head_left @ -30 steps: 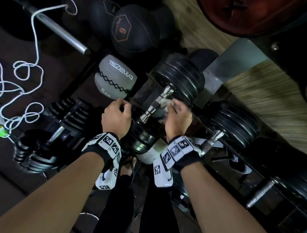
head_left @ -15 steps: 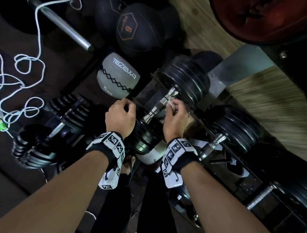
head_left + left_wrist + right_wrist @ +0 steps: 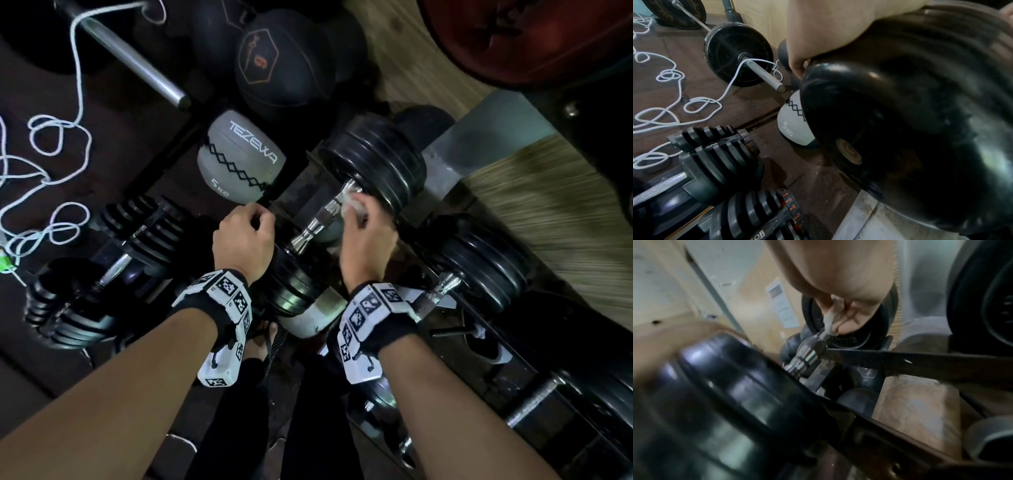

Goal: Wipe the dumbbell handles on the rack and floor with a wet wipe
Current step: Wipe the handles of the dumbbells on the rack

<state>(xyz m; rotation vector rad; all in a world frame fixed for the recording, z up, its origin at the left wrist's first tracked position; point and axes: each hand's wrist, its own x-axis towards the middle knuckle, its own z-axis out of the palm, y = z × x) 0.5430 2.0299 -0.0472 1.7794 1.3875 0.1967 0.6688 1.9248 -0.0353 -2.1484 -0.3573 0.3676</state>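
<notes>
Right hand [image 3: 368, 240]: fingers curled, pinching the wet wipe [image 3: 352, 205] against the far end of the dumbbell handle [image 3: 320, 219].
Left hand [image 3: 245, 245]: knuckles up, grip closed over the near plates [image 3: 298, 284].
Dumbbell: lies on the rack [image 3: 442, 161].

Grey medicine ball [image 3: 239, 161], black zigzag stitching, white lettering. Black dumbbell plates [image 3: 376, 161], chrome handle [image 3: 320, 219]. White wet wipe [image 3: 354, 205]. White rope [image 3: 51, 137] on brown floor [image 3: 113, 150]. Black-and-white checkered wrist markers [image 3: 227, 286].
</notes>
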